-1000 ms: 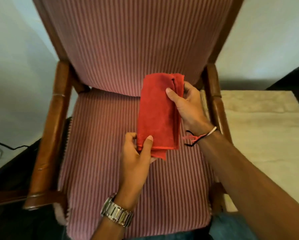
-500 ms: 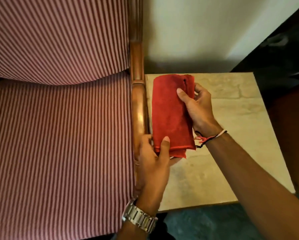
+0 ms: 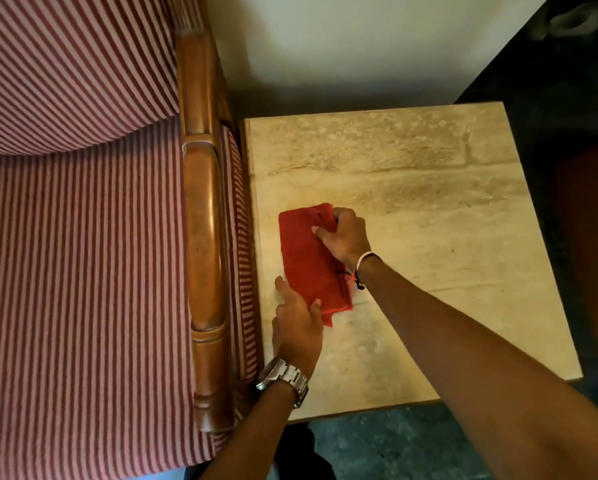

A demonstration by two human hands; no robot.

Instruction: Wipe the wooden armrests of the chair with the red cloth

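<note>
The folded red cloth (image 3: 308, 261) lies low over the near-left part of a beige stone side table (image 3: 429, 209). My right hand (image 3: 344, 237) grips its far end, fingers curled into the folds. At the near end my left hand (image 3: 296, 323), with a metal watch on the wrist, pinches the cloth's corner between thumb and fingers. The chair's right wooden armrest (image 3: 206, 258) runs front to back just left of the table, a short gap away from the cloth. Neither hand touches the armrest. The left armrest is out of view.
The chair's red-and-white striped seat (image 3: 83, 289) and backrest (image 3: 72, 64) fill the left side. A pale wall (image 3: 342, 46) stands behind the table. Dark floor (image 3: 412, 445) shows at the table's near edge, and dark furniture (image 3: 567, 81) sits at the right.
The view swung right from the seat to the side table. Both hands carried the cloth across the right armrest and lowered it onto the tabletop, still holding both ends.
</note>
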